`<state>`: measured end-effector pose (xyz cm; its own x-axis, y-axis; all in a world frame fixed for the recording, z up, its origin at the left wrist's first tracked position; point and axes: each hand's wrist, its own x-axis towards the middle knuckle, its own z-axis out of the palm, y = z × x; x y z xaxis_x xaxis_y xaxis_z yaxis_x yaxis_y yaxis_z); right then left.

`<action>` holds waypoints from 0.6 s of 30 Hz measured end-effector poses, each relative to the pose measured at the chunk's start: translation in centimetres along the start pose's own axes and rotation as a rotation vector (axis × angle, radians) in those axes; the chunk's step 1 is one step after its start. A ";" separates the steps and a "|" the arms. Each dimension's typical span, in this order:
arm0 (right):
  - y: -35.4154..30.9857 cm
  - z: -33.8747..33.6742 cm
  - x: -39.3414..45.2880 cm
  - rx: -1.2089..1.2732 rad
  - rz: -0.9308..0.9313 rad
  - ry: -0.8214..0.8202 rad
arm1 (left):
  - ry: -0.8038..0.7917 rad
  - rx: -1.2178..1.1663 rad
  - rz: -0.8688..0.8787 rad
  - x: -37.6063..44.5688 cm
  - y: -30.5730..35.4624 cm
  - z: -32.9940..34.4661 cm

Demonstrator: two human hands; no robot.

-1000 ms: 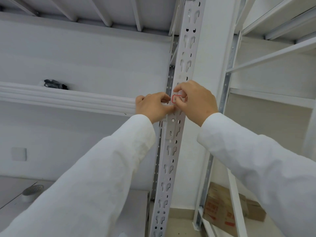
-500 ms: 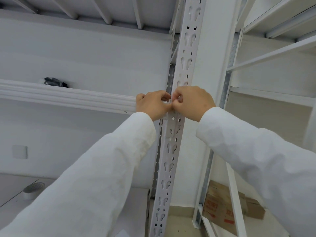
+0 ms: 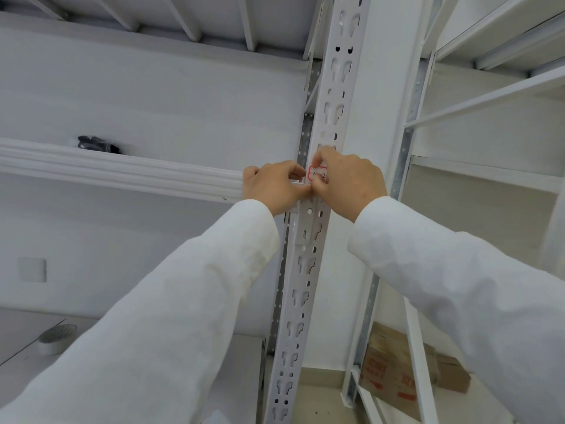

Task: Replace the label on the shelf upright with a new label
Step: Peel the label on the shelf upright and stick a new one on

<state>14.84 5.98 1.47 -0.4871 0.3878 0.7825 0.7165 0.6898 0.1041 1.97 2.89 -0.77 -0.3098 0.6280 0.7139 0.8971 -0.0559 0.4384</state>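
1. While both arms in white sleeves reach up, the two hands meet at the white perforated metal shelf upright (image 3: 308,264), level with the end of a white ribbed shelf beam (image 3: 128,172).
2. A small white label with a red rounded border (image 3: 316,173) lies flat on the front face of the upright, just above the beam joint; only its left part shows, and dark marks on it are too small to read.
3. The right hand (image 3: 351,182) has its fingers curled over the label, forefinger at the top edge and thumb tip at the lower edge, so it pinches or presses the label against the metal; which of the two I cannot tell.
4. The left hand (image 3: 273,186) is clenched with its knuckles toward the camera and its fingertips against the upright's left edge beside the label; whether it grips anything is hidden.
5. On the shelf behind the beam, well to the left, lies a dark bundled object (image 3: 97,144).
6. Lower left, a grey roll of tape (image 3: 56,338) sits on a pale worktop (image 3: 18,332).
7. Lower right, brown cardboard boxes with red print (image 3: 394,368) stand on the floor behind a second white upright (image 3: 367,301).
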 end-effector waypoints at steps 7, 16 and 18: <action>0.8 -0.6 0.4 0.093 -0.008 0.019 | -0.001 0.000 0.006 0.1 -0.1 0.1; 0.2 0.2 0.6 0.030 -0.012 0.015 | -0.006 0.015 0.019 -0.1 0.1 -0.4; 0.1 0.3 0.7 0.006 -0.020 -0.019 | -0.014 0.027 0.015 0.0 -0.1 -0.3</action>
<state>14.40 6.46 1.88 -0.5109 0.3857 0.7682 0.7034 0.7013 0.1156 1.80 2.68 -0.64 -0.2921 0.6380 0.7125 0.9099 -0.0441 0.4125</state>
